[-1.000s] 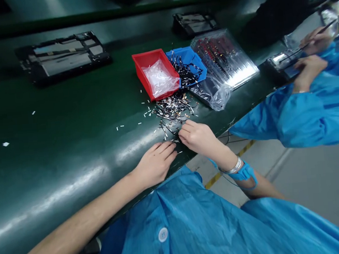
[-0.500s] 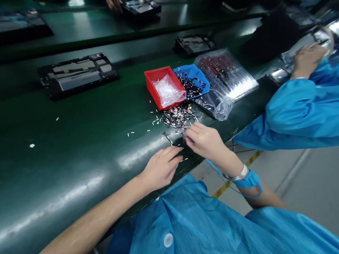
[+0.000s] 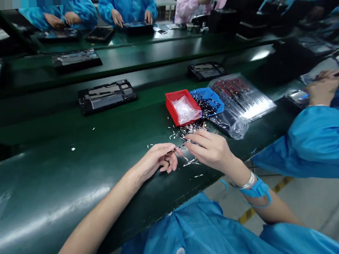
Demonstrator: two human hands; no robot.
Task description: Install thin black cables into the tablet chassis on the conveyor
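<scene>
A short, thin black cable (image 3: 175, 149) with pale bits on it spans the gap between my hands. The thumb and forefinger of my left hand (image 3: 153, 162) pinch one end, its other fingers curled loosely. My right hand (image 3: 211, 149) has its fingertips closed at the cable's other end. Just behind my right fingers lies a pile of similar black-and-white cables (image 3: 190, 130), partly hidden by that hand. A few loose ones (image 3: 192, 162) lie on the green table below. Behind the pile, a red bin (image 3: 172, 110) holds clear plastic, and a blue bin (image 3: 220, 106) holds more black cables.
Clear plastic trays (image 3: 255, 105) with red and black parts lie right of the bins. Opened tablet-like devices (image 3: 109, 96) rest further back. A co-worker's blue sleeve (image 3: 316, 142) is close on the right. Small white pieces (image 3: 73, 149) are scattered on the table.
The view has tilted up, bringing co-workers across the table into sight. My left hand has turned and lifted, now showing the cable in its pinch; my right fingers have stretched toward it.
</scene>
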